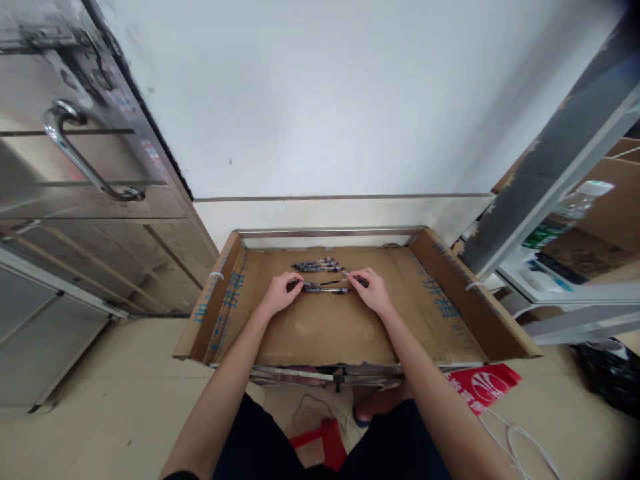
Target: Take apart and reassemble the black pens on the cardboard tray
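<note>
Left hand (280,293): fingers pinched on the left end of the dark pen (325,289).
Right hand (371,290): fingers closed on the pen's right end, beside a thin black refill (330,283).
Pen position: level between both hands, low over the cardboard tray (320,333).
Spare pens (317,265): small heap just behind.

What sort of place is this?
Likely a makeshift back-room workstation: a flattened cardboard box serves as bench, a steel door stands left, metal shelving right. The left hand and right hand hold a pen.

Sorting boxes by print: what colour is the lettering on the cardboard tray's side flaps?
Blue lettering, clearest in the head view.
</note>
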A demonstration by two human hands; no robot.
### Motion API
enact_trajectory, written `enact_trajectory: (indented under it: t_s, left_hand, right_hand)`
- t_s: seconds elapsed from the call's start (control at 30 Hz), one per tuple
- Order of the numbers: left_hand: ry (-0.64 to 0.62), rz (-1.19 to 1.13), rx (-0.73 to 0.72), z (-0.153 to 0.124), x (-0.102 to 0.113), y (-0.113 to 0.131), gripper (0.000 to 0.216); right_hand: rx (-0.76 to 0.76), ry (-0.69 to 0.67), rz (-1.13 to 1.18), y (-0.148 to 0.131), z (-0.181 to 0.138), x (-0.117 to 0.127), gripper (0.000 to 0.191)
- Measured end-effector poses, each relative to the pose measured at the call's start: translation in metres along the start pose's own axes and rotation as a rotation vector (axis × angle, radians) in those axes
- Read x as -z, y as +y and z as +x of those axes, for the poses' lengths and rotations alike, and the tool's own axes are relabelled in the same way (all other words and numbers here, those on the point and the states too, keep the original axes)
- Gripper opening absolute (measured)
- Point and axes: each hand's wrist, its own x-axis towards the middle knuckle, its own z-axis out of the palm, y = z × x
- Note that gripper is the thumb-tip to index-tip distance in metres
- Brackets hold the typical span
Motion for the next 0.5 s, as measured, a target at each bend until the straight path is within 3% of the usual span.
enact_trajectory:
  t_s: [0.5]
  left_hand:
    - [-0.01, -0.048, 0.008, 0.0004, -0.0001, 0.0009, 0.015]
  right_hand:
    - [0.0, 0.022, -0.005, -0.0001, 0.0, -0.0018, 0.022]
